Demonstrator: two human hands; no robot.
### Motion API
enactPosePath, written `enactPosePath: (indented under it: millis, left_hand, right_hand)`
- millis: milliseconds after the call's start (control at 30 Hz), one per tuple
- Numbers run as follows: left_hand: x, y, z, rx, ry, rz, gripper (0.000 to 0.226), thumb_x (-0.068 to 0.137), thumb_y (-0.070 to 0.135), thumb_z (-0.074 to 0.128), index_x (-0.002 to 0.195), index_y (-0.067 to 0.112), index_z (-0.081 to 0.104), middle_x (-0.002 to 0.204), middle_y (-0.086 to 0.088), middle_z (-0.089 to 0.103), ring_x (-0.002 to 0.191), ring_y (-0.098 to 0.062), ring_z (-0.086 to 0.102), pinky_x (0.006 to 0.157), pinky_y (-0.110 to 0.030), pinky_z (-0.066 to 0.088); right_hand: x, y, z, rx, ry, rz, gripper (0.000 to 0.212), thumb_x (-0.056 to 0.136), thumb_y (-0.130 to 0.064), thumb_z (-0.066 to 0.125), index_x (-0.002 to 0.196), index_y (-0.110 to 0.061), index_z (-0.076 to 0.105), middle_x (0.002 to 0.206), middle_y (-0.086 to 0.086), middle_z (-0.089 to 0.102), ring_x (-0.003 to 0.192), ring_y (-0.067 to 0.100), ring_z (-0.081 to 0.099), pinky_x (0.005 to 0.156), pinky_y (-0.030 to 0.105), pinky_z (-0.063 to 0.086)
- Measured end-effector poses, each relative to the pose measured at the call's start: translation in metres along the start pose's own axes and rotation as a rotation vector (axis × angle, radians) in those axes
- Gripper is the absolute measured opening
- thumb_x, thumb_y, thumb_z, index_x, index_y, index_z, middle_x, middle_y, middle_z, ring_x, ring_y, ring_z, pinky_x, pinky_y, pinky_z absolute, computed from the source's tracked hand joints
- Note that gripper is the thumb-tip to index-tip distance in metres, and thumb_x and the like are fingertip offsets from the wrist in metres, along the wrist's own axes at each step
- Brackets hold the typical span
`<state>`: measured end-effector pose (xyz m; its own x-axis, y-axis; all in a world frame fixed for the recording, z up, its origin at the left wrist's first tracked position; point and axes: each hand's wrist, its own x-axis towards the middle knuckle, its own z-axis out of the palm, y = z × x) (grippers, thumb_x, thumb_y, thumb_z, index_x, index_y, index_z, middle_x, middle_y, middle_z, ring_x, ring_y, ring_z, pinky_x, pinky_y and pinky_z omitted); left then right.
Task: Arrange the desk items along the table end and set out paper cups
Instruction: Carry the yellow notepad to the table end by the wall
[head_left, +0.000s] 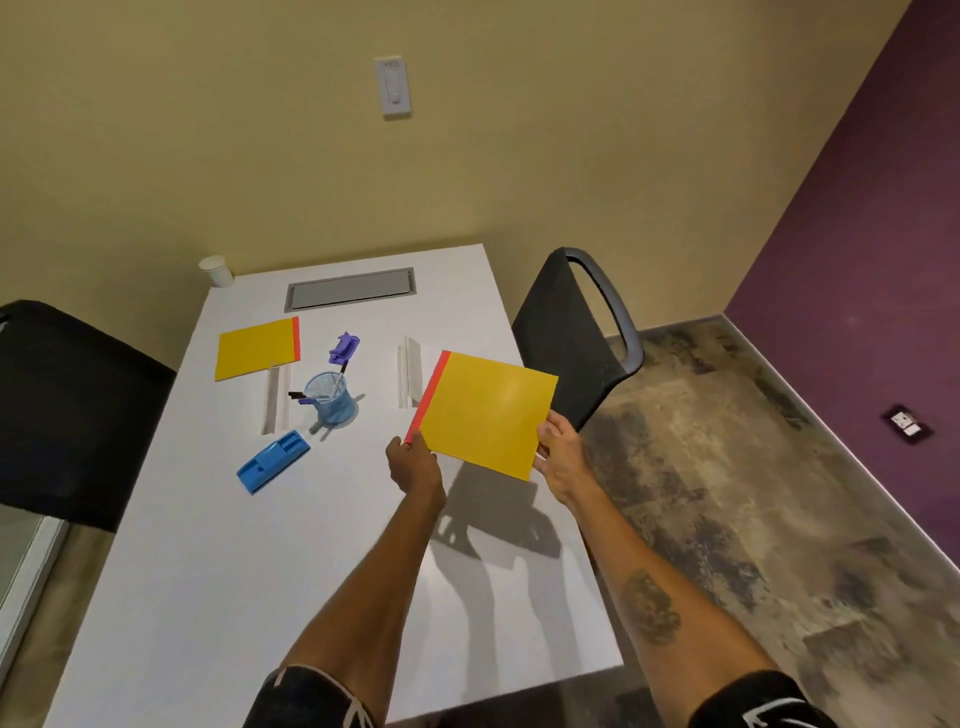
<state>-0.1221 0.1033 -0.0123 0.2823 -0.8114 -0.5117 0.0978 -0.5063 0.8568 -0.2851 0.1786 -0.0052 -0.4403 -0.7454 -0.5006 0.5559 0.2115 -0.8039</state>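
A yellow notepad with a red spine (485, 413) hovers above the right side of the white table (218, 545). My left hand (413, 465) pinches its near left corner and my right hand (558, 449) grips its near right corner. A second yellow notepad (257, 349) lies flat at the far left. Between them stand a blue mesh pen cup (331, 399) holding pens, a purple stapler (344, 349) and a blue tray-like holder (274, 461). A white paper cup (217, 271) stands at the far left corner.
Two grey strips (275, 400) (409, 378) lie on the table, and a grey cable hatch (350, 287) sits near the far end. A black chair (576, 332) stands at the right edge, another black chair (67, 410) at the left.
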Motion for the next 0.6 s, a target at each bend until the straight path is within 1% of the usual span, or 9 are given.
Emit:
enactPosePath:
  millis: [67,133,167,233,267,367,467,567,600]
  left_hand:
    - [-0.025,-0.009,0.009,-0.133,-0.042,-0.047,0.045,0.103,0.018,0.051,0.145,0.004,0.045,0.134,-0.020,0.060,0.111,-0.034,0.066,0.101,-0.045,0.054]
    - [-0.050,-0.017,0.018,-0.224,-0.068,-0.088,0.046,0.101,0.012,0.054,0.146,0.003,0.045,0.134,-0.019,0.060,0.114,-0.036,0.066,0.101,-0.045,0.055]
    - [-0.061,-0.022,0.023,-0.233,-0.079,-0.087,0.043,0.100,0.009,0.054,0.143,0.003,0.050,0.131,-0.019,0.062,0.115,-0.037,0.066,0.100,-0.045,0.055]
    - [-0.083,-0.029,0.034,-0.220,-0.112,-0.046,0.031,0.100,0.005,0.053,0.129,0.002,0.061,0.123,-0.020,0.066,0.116,-0.040,0.065,0.098,-0.047,0.056]
    - [-0.094,-0.031,0.039,-0.221,-0.123,-0.031,0.030,0.100,0.004,0.053,0.128,0.002,0.062,0.124,-0.020,0.066,0.117,-0.040,0.064,0.098,-0.049,0.056]
    - [-0.120,-0.033,0.053,-0.264,-0.132,-0.021,0.039,0.100,0.003,0.054,0.138,0.009,0.056,0.132,-0.017,0.062,0.118,-0.039,0.063,0.097,-0.050,0.056]
    - [-0.136,-0.031,0.070,-0.268,-0.159,0.001,0.041,0.100,0.005,0.055,0.140,0.015,0.055,0.131,-0.017,0.063,0.114,-0.036,0.065,0.095,-0.050,0.057]
    - [-0.145,-0.027,0.092,-0.193,-0.204,0.058,0.041,0.101,0.009,0.054,0.140,0.018,0.056,0.130,-0.014,0.064,0.106,-0.028,0.065,0.093,-0.047,0.058]
    - [-0.148,-0.026,0.100,-0.151,-0.218,0.082,0.040,0.101,0.011,0.053,0.141,0.018,0.056,0.131,-0.012,0.064,0.106,-0.027,0.065,0.094,-0.047,0.058]
  right_hand:
    - [-0.011,-0.004,-0.010,0.048,0.005,0.000,0.037,0.103,-0.002,0.039,0.138,-0.008,0.045,0.114,0.009,0.061,0.105,0.027,0.058,0.104,0.054,0.046]
    - [-0.023,-0.007,-0.022,0.096,0.005,-0.001,0.033,0.102,0.000,0.039,0.134,-0.009,0.046,0.108,0.009,0.063,0.096,0.025,0.062,0.100,0.054,0.048]
    - [-0.028,-0.008,-0.029,0.120,0.005,-0.003,0.031,0.103,0.000,0.039,0.131,-0.011,0.047,0.108,0.010,0.062,0.091,0.023,0.062,0.098,0.053,0.048]
    - [-0.038,-0.010,-0.044,0.169,-0.006,-0.014,0.028,0.104,-0.001,0.037,0.128,-0.013,0.046,0.111,0.012,0.060,0.090,0.023,0.062,0.095,0.051,0.047]
    - [-0.043,-0.012,-0.052,0.197,-0.018,-0.022,0.028,0.104,-0.001,0.037,0.128,-0.014,0.045,0.112,0.012,0.060,0.093,0.024,0.061,0.094,0.051,0.047]
    - [-0.053,-0.022,-0.079,0.245,-0.060,-0.039,0.027,0.104,0.000,0.038,0.127,-0.012,0.045,0.107,0.009,0.062,0.092,0.023,0.061,0.087,0.044,0.050]
    - [-0.058,-0.038,-0.109,0.258,-0.069,-0.024,0.021,0.103,-0.001,0.041,0.120,-0.010,0.050,0.100,0.008,0.065,0.090,0.022,0.062,0.081,0.041,0.051]
    - [-0.053,-0.059,-0.140,0.306,-0.040,-0.015,0.013,0.101,-0.007,0.045,0.106,-0.014,0.056,0.099,0.008,0.065,0.090,0.023,0.062,0.078,0.038,0.051]
    - [-0.051,-0.066,-0.150,0.297,-0.008,-0.023,0.011,0.101,-0.010,0.046,0.105,-0.014,0.056,0.100,0.008,0.065,0.090,0.023,0.062,0.079,0.038,0.050]
